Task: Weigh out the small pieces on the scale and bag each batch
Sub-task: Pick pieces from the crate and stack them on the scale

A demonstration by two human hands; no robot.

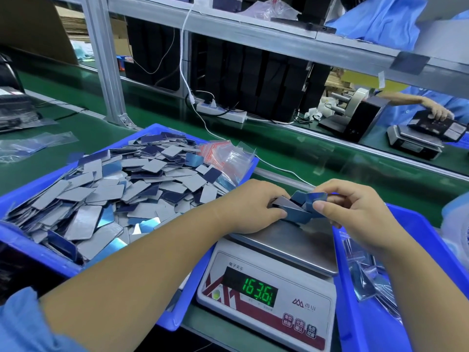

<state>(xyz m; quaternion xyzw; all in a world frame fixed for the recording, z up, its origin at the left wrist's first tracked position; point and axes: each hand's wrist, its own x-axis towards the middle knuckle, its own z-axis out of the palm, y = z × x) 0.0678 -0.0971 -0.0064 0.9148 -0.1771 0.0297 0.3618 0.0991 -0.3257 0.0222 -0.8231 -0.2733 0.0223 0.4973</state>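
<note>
Between our two hands, just above the scale's steel pan, sits the batch of small pieces: flat rounded cards, grey on one face and shiny blue on the other. Our left hand has its grip closed on the left end of the bundle, thumb below and fingers over the top. Our right hand pinches the right end, one blue card caught between thumb and forefinger. The bundle looks fanned out, not squared, and whether its lower edge touches the pan we cannot tell.

The scale's display glows green; the digits seem to read 163.61.

To the left of the left grip, a blue bin is heaped with the same cards, and a bundle of small clear zip bags lies at its far corner. To the right of the right grip, another blue bin holds what look like filled bags.

The risk we judge here is a loose card slipping from the fan, since neither grip encloses the middle. If our hands are resting on the pan, the reading would be false.
</note>
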